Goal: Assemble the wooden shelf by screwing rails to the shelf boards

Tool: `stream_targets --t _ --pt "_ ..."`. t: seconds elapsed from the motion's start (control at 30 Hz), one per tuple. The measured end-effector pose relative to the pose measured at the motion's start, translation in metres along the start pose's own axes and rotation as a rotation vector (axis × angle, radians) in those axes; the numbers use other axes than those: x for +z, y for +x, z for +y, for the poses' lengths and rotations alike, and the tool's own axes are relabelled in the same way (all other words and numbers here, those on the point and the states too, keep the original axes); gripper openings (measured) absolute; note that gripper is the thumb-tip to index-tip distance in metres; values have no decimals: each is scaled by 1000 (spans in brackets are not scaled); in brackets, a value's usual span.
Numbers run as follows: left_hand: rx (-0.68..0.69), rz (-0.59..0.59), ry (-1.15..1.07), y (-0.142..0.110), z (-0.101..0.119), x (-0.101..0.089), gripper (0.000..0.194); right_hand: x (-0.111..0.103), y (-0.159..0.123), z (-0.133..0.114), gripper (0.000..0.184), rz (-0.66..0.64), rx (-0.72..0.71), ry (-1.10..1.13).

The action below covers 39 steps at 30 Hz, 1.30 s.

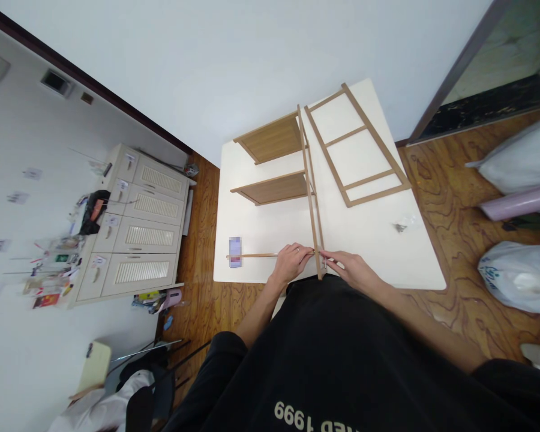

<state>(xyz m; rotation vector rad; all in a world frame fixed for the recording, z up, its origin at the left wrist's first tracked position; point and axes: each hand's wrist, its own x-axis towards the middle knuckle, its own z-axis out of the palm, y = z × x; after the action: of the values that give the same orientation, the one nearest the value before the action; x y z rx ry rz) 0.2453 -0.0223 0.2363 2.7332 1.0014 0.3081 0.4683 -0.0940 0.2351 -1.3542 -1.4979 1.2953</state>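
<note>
- Our left hand [291,261] sits at the near edge of the worktop [378,240], fingers curled down and pinched around the near end of the upright wooden frame [312,198]; a ring shows on one finger.
- Our right hand [353,270] lies just on the other side of that frame, fingers stretched flat towards it, the tips touching the frame's near end; whether it pinches anything small there we cannot tell.
- The upright frame is a thin side rail standing on edge, running from our hands away across the worktop.
- Two wooden shelf boards [274,162] are joined to the frame's left side, one near the far edge of the worktop and one about halfway along, both standing out to the left.
- A third, thinner board [254,255] runs left from our left hand, seen edge-on, ending beside a small purple-and-white card [234,251] lying flat on the worktop.
- A second ladder-like side frame [357,147] lies flat on the worktop to the right of the upright one, its far corner near the top of the upright frame.
- A small clear bag of hardware [402,225] rests on the worktop, well apart from our right hand.
- A white drawer cabinet [135,234] stands against the wall on the left, its top cluttered, and white plastic bags [517,282] sit on the wooden floor to the right.
</note>
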Motion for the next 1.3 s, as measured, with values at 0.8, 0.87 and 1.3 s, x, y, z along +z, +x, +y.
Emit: stream_targets --t 0.8,0.87,1.3 --pt "2 -21 2 -2 3 1 22 5 46 10 42 -129 526 502" --pt "-2 -24 3 -2 3 1 22 8 43 13 41 -39 393 436" --pt "-2 5 -6 -2 4 2 23 -9 24 36 31 97 -272 -243"
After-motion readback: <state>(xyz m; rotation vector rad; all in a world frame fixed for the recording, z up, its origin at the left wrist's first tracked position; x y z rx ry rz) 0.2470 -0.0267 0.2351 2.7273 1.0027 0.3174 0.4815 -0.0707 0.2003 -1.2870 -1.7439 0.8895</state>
